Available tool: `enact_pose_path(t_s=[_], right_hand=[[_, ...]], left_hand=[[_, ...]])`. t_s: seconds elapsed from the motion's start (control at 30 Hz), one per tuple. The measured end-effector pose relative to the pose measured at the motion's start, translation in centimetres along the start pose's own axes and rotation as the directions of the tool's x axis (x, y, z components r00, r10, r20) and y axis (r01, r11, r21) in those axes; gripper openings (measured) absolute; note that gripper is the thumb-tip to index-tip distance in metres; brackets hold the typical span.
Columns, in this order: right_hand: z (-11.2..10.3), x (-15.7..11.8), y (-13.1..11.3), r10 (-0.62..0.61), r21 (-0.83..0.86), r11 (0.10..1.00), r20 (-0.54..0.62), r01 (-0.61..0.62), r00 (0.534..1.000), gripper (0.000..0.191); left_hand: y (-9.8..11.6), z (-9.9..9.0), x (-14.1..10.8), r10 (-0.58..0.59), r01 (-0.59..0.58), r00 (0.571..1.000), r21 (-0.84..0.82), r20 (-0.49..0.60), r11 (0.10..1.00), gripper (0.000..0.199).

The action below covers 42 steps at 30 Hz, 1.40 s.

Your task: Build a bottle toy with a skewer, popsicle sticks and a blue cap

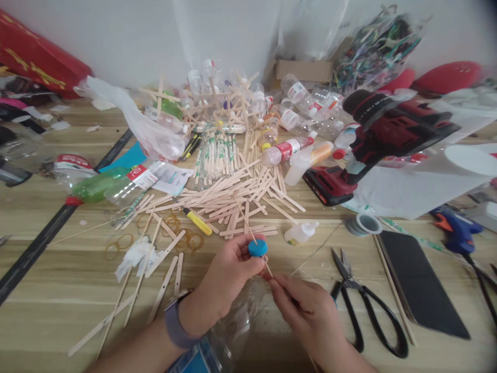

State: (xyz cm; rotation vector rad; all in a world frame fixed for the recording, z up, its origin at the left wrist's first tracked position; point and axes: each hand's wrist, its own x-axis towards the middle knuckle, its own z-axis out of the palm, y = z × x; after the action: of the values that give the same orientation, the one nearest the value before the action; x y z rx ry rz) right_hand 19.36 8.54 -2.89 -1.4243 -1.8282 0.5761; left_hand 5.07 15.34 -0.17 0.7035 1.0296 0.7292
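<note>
My left hand [229, 272] is closed around a blue bottle cap [257, 247], pinched between thumb and fingers. A thin wooden skewer [246, 223] runs at a slant through or against the cap; which of the two I cannot tell. Just below, my right hand [305, 305] pinches the lower part of that skewer near the left fingertips. Under both hands lies a clear plastic bottle [233, 331] with a blue label, partly hidden by my left forearm. Black-handled scissors [351, 290] rest open to the right of my right hand.
Beyond my hands spreads a heap of craft sticks [240, 197], with a yellow utility knife [198, 221] and a small glue bottle [302, 232] nearby. A red-black power drill [373, 140] stands at right, behind a dark phone [423, 282]. Plastic bottles [287, 150] crowd the back.
</note>
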Motion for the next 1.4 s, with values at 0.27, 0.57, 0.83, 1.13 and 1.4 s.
enact_pose_path(t_s=[0.27,0.57,0.83,1.13,1.4], right_hand=[[-0.04,0.31,-0.17,0.001,-0.015,1.0,0.005,-0.001,1.0,0.037],[0.08,0.2,0.17,-0.006,-0.033,0.999,-0.005,0.006,1.0,0.036],[-0.04,0.26,0.13,-0.024,-0.027,0.999,-0.005,0.024,1.0,0.032],[-0.38,0.16,0.08,-0.04,-0.013,0.999,0.011,0.04,0.999,0.027],[-0.42,0.21,0.37,-0.083,-0.007,0.997,0.008,0.083,0.997,0.028]], left_hand=[[0.2,0.01,0.07,0.008,-0.009,0.999,0.02,0.036,1.0,0.022],[-0.2,-0.22,0.28,-0.009,0.009,1.0,-0.036,0.023,0.999,0.052],[-0.34,-0.28,0.21,0.014,-0.013,0.999,-0.034,0.05,0.999,0.054],[-0.28,-0.2,0.38,-0.006,0.007,0.998,-0.012,0.067,1.0,0.043],[0.08,0.01,0.17,-0.041,0.042,0.996,-0.019,0.076,0.999,0.042]])
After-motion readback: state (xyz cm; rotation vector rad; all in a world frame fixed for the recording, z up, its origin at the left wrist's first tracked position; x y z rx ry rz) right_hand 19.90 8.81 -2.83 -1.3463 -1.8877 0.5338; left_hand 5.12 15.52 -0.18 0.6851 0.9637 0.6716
